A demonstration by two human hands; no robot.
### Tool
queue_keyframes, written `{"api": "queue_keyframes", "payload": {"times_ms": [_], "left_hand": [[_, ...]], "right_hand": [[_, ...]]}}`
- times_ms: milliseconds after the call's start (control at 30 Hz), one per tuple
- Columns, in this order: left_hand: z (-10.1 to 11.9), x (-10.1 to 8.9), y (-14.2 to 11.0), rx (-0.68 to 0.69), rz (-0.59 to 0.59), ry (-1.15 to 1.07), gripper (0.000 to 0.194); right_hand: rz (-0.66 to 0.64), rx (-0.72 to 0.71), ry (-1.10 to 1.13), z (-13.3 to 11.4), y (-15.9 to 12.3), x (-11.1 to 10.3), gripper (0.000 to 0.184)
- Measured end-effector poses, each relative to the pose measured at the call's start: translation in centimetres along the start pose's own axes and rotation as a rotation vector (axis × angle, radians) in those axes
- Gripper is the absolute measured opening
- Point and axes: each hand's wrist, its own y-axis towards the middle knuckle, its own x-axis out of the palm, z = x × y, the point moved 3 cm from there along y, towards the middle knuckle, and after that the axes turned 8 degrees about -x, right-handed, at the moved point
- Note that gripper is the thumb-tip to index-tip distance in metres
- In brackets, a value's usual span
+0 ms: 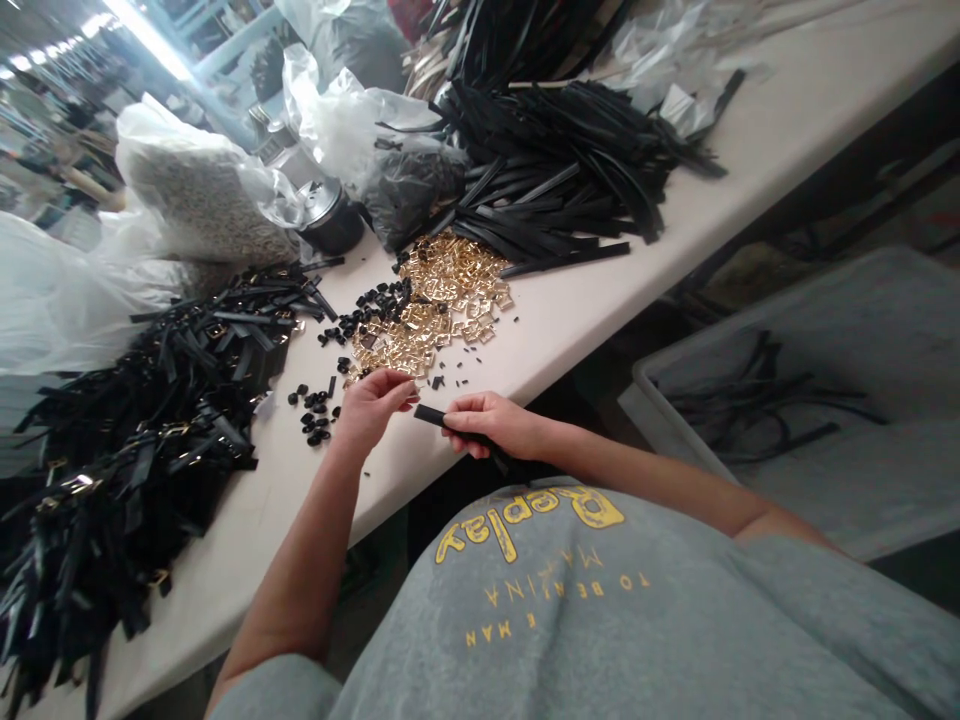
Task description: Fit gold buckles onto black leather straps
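Grey shirt (570,620) w/ yellow lettering nearest cam, fills bottom of view. Your R hand (499,422) is closed round a black strap (430,414); flat end sticks out past fingers twd L hand, at worktop (555,325) near edge; rest runs back twd your shirt. Your L hand (375,400): thumb + fingers drawn tog., nr strap end, apart from it; can't tell what, if anything, tips hold.

Near edge runs diag., lower L to upper R, passing under your L forearm + R hand. Room for you: pale band btwn heaps + that edge, running up R past the gold buckles (450,275); few tiny black bits (461,381) scattered nr hands.

In your way: buckle heap just beyond L hand; small black pieces (315,415) on its L; heap of loose straps (555,190) behind buckles. Far L, heap of buckled straps (150,430) takes up that side. Back blocked by dark tin (334,228) + filled clear bag (202,190). Beyond edge, on your R, pale bin (885,340) w/ black strips (772,400) inside.
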Motion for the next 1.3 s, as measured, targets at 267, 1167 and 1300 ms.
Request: {"api": "queue_keyframes", "payload": {"times_ms": [267,1167,1300], "left_hand": [[-0.1,3.6,-3.1,0.012,-0.015,-0.654,0.033],[-1.5,5.5,-5.8,0.041,0.043,-0.567,0.025],[-1.8,5.2,-5.8,0.051,0.055,-0.560,0.021]], "right_hand": [[0.024,0.091,0.365,0.1,0.8,0.8,0.019],[0.155,-0.545,-1.102,-2.9,-0.8,0.4,0.015],[0.120,-0.524,-1.182,-3.1,-0.8,0.7,0.013]]}}
